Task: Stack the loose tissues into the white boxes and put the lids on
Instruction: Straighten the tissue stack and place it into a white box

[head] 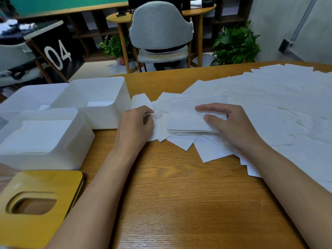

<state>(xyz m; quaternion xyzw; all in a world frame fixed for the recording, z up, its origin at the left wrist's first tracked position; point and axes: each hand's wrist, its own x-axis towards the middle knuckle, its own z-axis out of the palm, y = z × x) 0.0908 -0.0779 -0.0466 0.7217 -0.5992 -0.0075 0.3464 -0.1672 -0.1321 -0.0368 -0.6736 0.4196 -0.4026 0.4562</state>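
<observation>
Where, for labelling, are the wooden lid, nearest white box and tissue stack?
wooden lid [60, 180]: head view, top face
nearest white box [45, 159]: head view, front wall
tissue stack [183, 115]: head view, top sheet

I sit at a wooden table [170, 186] with a warm grain. Across from me a grey upholstered chair [161, 24] stands with its back to me, at a rounded wooden desk [115, 18]. Dark open shelving [93, 27] runs behind it, under a green wall [62, 4]. A leafy potted plant [235, 44] sits right of the chair and a smaller plant [113, 45] left. On my left, a black panel [57, 53] bears a white "04". A plain white wall [273, 24] rises on my right.
</observation>
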